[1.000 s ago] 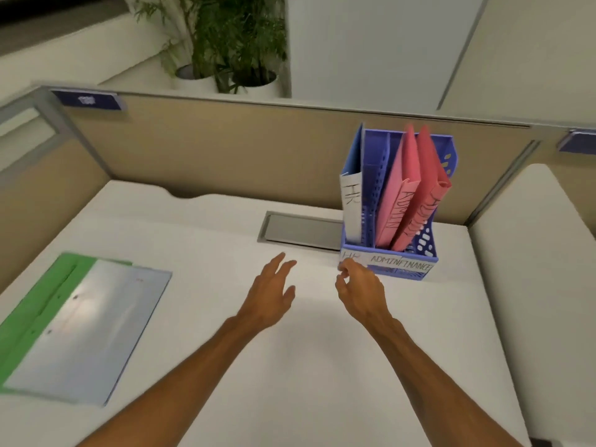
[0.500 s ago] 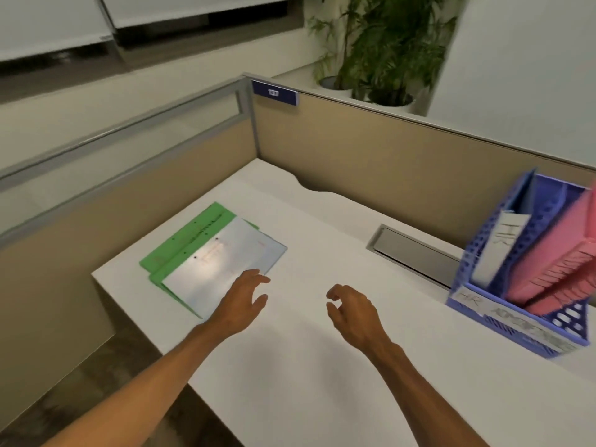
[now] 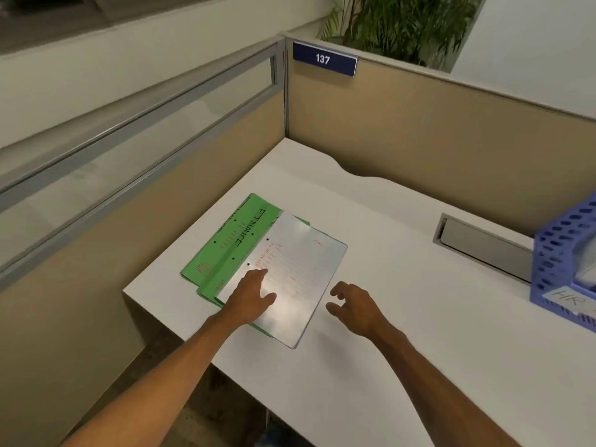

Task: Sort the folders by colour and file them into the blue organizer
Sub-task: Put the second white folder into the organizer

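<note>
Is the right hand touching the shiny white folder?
Apart. The head view shows a strip of bare desk between the right hand and the white folder edge.

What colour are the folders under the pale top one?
Green, with dark lettering; the head view shows the green folders jutting out left of the pale folder.

Numbered sign (image 3: 324,59), plant (image 3: 400,24), white desk (image 3: 387,350).

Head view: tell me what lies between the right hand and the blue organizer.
In the head view, only bare white desk lies between the right hand and the blue organizer; the grey cable hatch sits just behind that stretch.
</note>
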Motion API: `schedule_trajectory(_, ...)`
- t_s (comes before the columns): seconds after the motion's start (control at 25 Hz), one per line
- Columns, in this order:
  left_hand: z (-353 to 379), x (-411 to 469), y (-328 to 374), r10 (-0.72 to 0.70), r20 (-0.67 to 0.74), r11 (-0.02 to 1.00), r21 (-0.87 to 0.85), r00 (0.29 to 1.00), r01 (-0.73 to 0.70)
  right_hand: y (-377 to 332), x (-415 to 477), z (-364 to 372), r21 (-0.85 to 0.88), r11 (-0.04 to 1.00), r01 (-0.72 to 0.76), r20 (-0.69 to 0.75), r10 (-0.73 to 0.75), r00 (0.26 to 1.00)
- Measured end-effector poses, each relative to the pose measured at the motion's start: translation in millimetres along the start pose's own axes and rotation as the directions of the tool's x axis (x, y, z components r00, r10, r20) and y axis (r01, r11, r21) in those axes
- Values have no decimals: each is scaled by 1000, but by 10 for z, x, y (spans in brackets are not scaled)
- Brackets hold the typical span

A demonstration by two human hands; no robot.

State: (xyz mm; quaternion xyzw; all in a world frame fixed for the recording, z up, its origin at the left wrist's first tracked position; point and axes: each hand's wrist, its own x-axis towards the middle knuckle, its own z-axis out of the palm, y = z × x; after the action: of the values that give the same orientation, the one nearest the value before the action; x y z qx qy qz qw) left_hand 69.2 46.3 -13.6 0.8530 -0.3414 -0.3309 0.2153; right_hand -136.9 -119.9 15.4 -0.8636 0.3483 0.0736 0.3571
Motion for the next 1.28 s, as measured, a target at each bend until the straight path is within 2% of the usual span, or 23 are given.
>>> schedule_trajectory(0.08, -80, 157, -167, -54, 102, 997, 62, 993, 47, -65, 114, 168, -49, 996, -71, 103, 76, 992)
schedule_trajectory(0.2, -188, 421, -341, -88, 83, 985, 155, 993, 75, -114, 335, 352, -60, 987, -146, 192, 155, 969)
schedule_trajectory(0.36, -288, 716, -543, -141, 26, 966, 220, 990, 132, -184, 619, 580, 20, 967, -255, 197, 246, 949)
schedule_trajectory(0.44, -294, 800, -599, -136, -20, 941, 311, 990, 136, -224, 732, 712, -14, 957, -291, 181, 288, 940)
schedule_trajectory(0.52, -288, 864, -617, -135, -51, 934, 328, 990, 144, -278, 810, 824, -52, 946, -319, 143, 323, 936)
schedule_trajectory(0.6, -298, 930, -600, -178, -60, 952, 241, 982, 187, -319, 869, 899, -68, 937, -342, 113, 348, 931)
schedule_trajectory(0.72, -378, 1051, -564, -304, -44, 953, -6, 952, 304, -333, 922, 928, -41, 929, -368, 76, 370, 926)
schedule_trajectory(0.8, -453, 1138, -569, -346, 32, 904, -255, 938, 342, -308, 934, 896, 3, 925, -380, 52, 379, 924)
schedule_trajectory(0.88, -539, 1139, -545, -337, 107, 840, -414, 935, 351, -276, 937, 835, 44, 924, -380, 37, 378, 925)
schedule_trajectory(1.0, -679, 1051, -374, -323, 148, 791, -500, 935, 352, -232, 922, 667, 121, 888, -444, 44, 442, 896)
schedule_trajectory(1.12, -817, 917, -17, -233, 210, 764, -565, 949, 313, -256, 905, 413, 152, 877, -456, 10, 460, 888)
schedule_trajectory(1.28, -910, 756, 599, -27, 167, 820, -560, 986, 118, -481, 851, -125, 331, 907, -260, -171, 328, 929)
